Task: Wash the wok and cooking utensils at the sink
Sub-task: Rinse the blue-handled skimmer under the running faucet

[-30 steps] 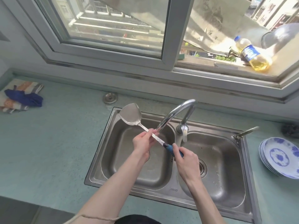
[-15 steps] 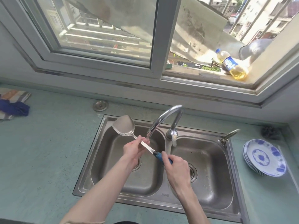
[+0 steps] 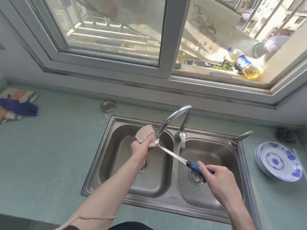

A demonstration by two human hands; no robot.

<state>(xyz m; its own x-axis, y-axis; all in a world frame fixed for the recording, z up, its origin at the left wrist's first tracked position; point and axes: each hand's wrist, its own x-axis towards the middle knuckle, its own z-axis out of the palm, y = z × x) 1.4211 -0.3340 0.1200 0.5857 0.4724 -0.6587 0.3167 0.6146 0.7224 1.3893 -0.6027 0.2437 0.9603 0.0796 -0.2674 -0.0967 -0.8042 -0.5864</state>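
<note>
A window point(image 3: 108, 35) ran across the back wall above a pale green surface point(image 3: 49, 155), its right pane slid open onto a sunlit ledge. Set into the surface was a steel double sink point(image 3: 166, 201), with a curved tap point(image 3: 176, 117) rising from the divider and its spout reaching over the left basin. Both forearms reached in from below. A stack of blue-patterned plates point(image 3: 279, 161) sat on the surface right of the sink, and a bundle of cloths point(image 3: 16, 105) lay at the far left. On the ledge an oil bottle point(image 3: 244, 65) lay tilted beside a grey metal bowl point(image 3: 272, 45). The spatula point(image 3: 167, 151) was held over the sink, its blade under the spout above the left basin and its shaft slanting down across the divider to the blue handle over the right basin. The right hand point(image 3: 221, 178) gripped that handle with curled fingers. The left hand point(image 3: 141, 147) held the blade, fingers wrapped against its underside and edge. A round metal plug point(image 3: 108, 106) lay on the surface behind the sink, and a dark scourer point(image 3: 286, 136) sat near the plates.
</note>
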